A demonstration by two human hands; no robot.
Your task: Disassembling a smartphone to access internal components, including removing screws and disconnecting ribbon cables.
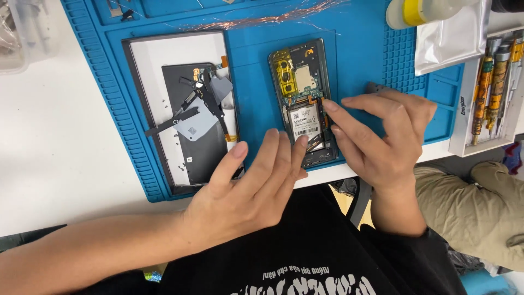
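While both hands were down on the opened phone [303, 101], it lay on the blue work mat [360, 60] right between them, back cover off and guts showing. The left hand [248, 186] was mostly flat with fingers stretched out and loosely spread, fingertips [302, 141] touching the lower edge of the battery [304, 121], not really gripping anything. The right hand [382, 139] came in from the other side, fingers half curled, index fingertip pressing on the phone's frame just beside the battery's upper corner; it wasn't holding anything that could be made out. Just behind the right hand's knuckles a small dark tool tip [375, 86] sat on the mat.

Off past the left hand's thumb side, a white tray [147, 60] with the dark back panel [196, 125] and loose flex parts rested on the same mat. Farther out beyond the right hand stood a box of screwdrivers [491, 87], a silver pouch [450, 38] and a bottle with a yellow band [417, 11]. Some thin copper wire [262, 21] lay well beyond the phone. The mat sat on a white table [60, 136].
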